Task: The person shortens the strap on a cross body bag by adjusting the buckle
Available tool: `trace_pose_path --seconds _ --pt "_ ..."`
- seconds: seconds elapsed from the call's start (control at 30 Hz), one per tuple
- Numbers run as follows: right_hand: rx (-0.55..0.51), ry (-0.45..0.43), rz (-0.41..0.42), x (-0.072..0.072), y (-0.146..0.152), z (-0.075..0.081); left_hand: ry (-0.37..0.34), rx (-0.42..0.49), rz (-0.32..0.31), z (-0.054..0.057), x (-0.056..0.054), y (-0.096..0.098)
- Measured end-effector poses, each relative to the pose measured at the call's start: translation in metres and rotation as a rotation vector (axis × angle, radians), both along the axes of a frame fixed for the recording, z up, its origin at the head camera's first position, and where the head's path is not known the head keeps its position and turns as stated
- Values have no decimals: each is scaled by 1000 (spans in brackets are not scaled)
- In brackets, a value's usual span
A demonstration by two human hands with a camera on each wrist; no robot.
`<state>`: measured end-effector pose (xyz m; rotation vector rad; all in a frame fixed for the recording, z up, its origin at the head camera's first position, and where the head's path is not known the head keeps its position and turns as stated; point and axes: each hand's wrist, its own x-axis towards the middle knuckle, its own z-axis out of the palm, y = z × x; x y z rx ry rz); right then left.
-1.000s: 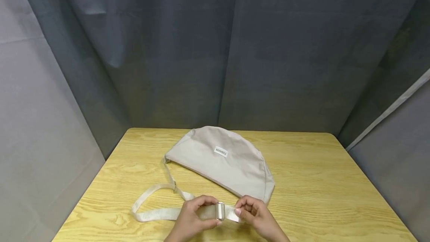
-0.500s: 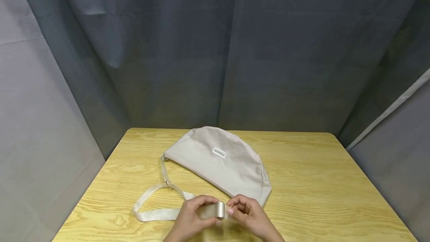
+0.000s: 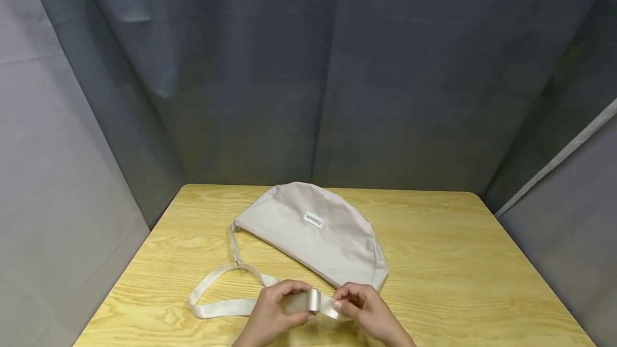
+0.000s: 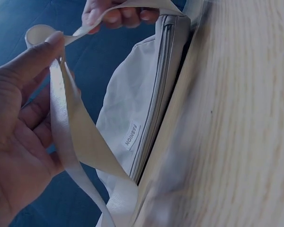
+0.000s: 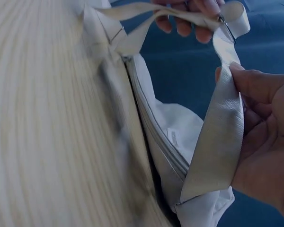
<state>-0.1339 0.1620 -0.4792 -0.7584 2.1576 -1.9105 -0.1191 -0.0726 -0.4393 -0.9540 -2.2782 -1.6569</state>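
A pale beige half-moon shoulder bag (image 3: pixel 337 242) lies on the table with its "FASHION" label (image 3: pixel 313 219) upside down in the head view. Its webbing strap (image 3: pixel 222 308) makes a large loop on the left and runs between both hands. My left hand (image 3: pixel 272 312) pinches the strap beside a metal slider buckle (image 5: pixel 226 29), thumb against fingers. The webbing bulges in a small loop (image 4: pixel 39 35) at the buckle and largely covers it in the head view. Just right of that, my right hand (image 3: pixel 368 312) pinches the strap between thumb and fingers.
The wood-grain table (image 3: pixel 458 261) extends on both sides of the bag. Dark curtains (image 3: pixel 409 79) hang behind it, and a pale grey panel (image 3: pixel 58 175) stands at the left. A second small strap fitting (image 3: pixel 237 264) lies left of the bag.
My right hand moved left to the buckle, then back right along the strap. The bag shifted slightly left. A webbing loop now bulges at the buckle; my left hand stayed nearly in place.
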Motion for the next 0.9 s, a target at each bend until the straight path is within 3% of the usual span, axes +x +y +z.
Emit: trace_pose_path --seconds 0.07,0.3,0.67,0.9 --pt "-31 -1 6 0 -4 1 -29 -4 0 0 0 0" --pt "-88 -46 3 -1 -20 3 -103 -11 -1 -36 -13 -3" --pt "-90 -59 12 4 -23 8 -112 -30 37 -36 -12 -5" --pt "-19 37 19 7 -22 8 -98 -9 35 -36 -11 -6"
